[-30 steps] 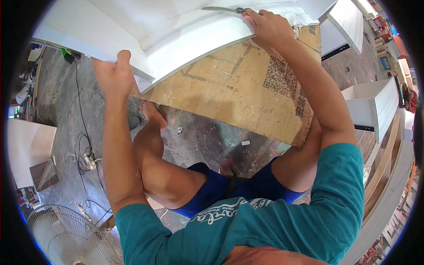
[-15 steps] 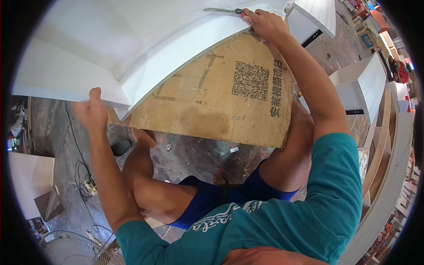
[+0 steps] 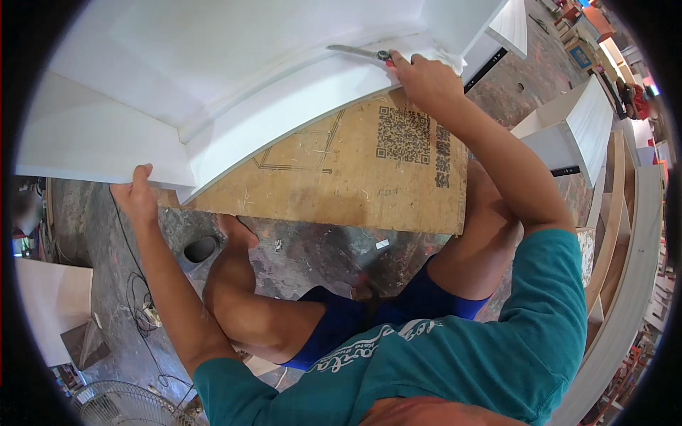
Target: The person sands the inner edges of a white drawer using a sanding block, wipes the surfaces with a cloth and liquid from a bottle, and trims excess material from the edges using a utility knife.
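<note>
A white drawer-like box [image 3: 249,110] lies open side up across the far half of the view, resting on a brown cardboard sheet [image 3: 341,184]. My left hand [image 3: 137,199] grips the box's near left wall, thumb on top and fingers hidden below. At the far right inner corner, my right hand [image 3: 432,79] is closed around a knife [image 3: 355,51] with a long, slightly curved blade and a partly visible red handle. The blade points left along the inside of the front wall. Something white and crumpled [image 3: 447,62], perhaps a cloth, shows beside that hand.
More white drawer boxes [image 3: 572,131] with black runners stand to the right, beside a long pale wooden frame [image 3: 632,234]. At lower left are a wire-caged fan [image 3: 117,405], a black cable [image 3: 135,302] and a pale board [image 3: 53,298]. A dark shoe [image 3: 201,250] lies near my foot.
The white box has shifted toward me and slightly left, my left hand moving with it. My right hand and the knife have also come nearer.
</note>
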Demonstrator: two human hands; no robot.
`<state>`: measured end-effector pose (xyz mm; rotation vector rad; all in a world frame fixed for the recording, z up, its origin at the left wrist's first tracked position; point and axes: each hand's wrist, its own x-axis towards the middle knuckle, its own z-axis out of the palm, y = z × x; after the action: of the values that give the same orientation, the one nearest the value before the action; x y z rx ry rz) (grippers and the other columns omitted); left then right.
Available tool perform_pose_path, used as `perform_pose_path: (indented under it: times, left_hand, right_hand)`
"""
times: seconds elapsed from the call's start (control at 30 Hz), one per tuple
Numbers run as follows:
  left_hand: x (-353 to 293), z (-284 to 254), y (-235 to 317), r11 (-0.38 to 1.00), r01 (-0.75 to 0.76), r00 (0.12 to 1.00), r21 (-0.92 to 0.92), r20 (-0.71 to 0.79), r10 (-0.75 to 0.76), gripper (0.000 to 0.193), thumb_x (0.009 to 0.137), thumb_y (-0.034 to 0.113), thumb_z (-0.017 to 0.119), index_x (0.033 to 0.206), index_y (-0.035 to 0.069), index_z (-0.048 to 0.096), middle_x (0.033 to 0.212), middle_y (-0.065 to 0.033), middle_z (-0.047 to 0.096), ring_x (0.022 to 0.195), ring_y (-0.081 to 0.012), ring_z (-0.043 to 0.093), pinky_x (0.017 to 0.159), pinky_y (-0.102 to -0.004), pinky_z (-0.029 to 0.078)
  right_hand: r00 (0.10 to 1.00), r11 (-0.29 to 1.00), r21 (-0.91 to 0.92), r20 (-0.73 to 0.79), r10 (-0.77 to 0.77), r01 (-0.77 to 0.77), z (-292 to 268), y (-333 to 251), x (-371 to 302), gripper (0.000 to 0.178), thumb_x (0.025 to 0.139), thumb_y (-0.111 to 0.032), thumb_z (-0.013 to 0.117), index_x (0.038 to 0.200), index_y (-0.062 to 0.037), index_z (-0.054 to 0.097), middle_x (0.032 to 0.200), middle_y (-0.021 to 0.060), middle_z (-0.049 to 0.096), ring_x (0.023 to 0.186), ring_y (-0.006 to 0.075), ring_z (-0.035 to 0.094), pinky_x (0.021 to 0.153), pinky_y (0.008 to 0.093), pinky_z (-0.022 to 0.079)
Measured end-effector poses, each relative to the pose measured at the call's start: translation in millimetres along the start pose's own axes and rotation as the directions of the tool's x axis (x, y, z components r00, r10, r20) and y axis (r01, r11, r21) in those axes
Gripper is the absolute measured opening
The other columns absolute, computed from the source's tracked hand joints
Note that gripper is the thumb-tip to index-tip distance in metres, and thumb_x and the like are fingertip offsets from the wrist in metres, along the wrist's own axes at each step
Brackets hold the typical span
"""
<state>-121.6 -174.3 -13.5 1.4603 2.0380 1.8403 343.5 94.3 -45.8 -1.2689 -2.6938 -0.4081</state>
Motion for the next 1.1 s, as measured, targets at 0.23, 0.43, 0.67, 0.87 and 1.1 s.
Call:
perform_pose_path:
  times: [0.23,0.43,0.67,0.87,1.1]
  left_hand:
    - [1.8,0.5,-7.8,0.999,0.017,0.999,-0.05,-0.048,-0.02,0.015,0.08,-0.005,0.063,0.095,-0.01,0.066,0.097,-0.0082,0.069,0.088,-0.0181,0.063,0.085,-0.0298,0.049]
    - [3.4,-4.8,-17.2,0.999,0.018,0.999,-0.048,-0.049,-0.02,0.013,0.081,-0.004,0.063,0.093,-0.009,0.066,0.096,-0.0079,0.069,0.085,-0.017,0.062,0.084,-0.0301,0.049]
    - [2.7,-6.2,-20.5,0.999,0.031,0.997,-0.041,-0.072,-0.034,0.015,0.083,-0.004,0.062,0.097,-0.009,0.066,0.099,-0.0079,0.068,0.09,-0.0167,0.061,0.086,-0.0302,0.048]
    - [2.3,-6.3,-27.0,0.989,0.106,0.988,-0.103,-0.098,-0.116,0.017,0.083,-0.004,0.063,0.099,-0.009,0.065,0.103,-0.0092,0.067,0.095,-0.0174,0.061,0.09,-0.0308,0.047]
    - [0.1,-3.6,-14.5,0.992,0.125,0.991,0.01,-0.045,-0.125,0.019,0.084,-0.004,0.063,0.101,-0.01,0.064,0.103,-0.009,0.067,0.094,-0.0176,0.061,0.09,-0.0313,0.047]
  right_hand:
    - [0.999,0.997,0.073,-0.039,0.013,-0.011,-2.0,-2.8,-11.8,0.046,0.108,-0.041,0.047,0.143,-0.0134,0.056,0.089,0.0161,0.07,0.073,0.0352,0.072,0.064,0.0477,0.059]
    - [0.997,0.994,0.112,-0.072,-0.011,0.019,6.7,-2.5,5.0,0.043,0.108,-0.039,0.047,0.136,-0.0098,0.06,0.087,0.0179,0.069,0.074,0.0375,0.071,0.066,0.0486,0.059]
    - [0.996,0.99,0.136,-0.078,0.045,-0.034,8.1,10.1,-12.5,0.041,0.108,-0.039,0.048,0.133,-0.0099,0.062,0.088,0.0185,0.07,0.076,0.0372,0.072,0.066,0.0492,0.058]
    - [0.994,0.993,0.092,-0.073,0.075,-0.068,12.4,7.8,-2.0,0.041,0.108,-0.041,0.047,0.133,-0.0137,0.063,0.09,0.0168,0.071,0.08,0.0364,0.072,0.069,0.0493,0.058]
    - [0.992,0.989,0.081,-0.028,0.126,-0.123,9.1,25.3,-7.1,0.042,0.108,-0.041,0.045,0.134,-0.0124,0.062,0.091,0.0168,0.072,0.081,0.0361,0.072,0.072,0.0491,0.058]
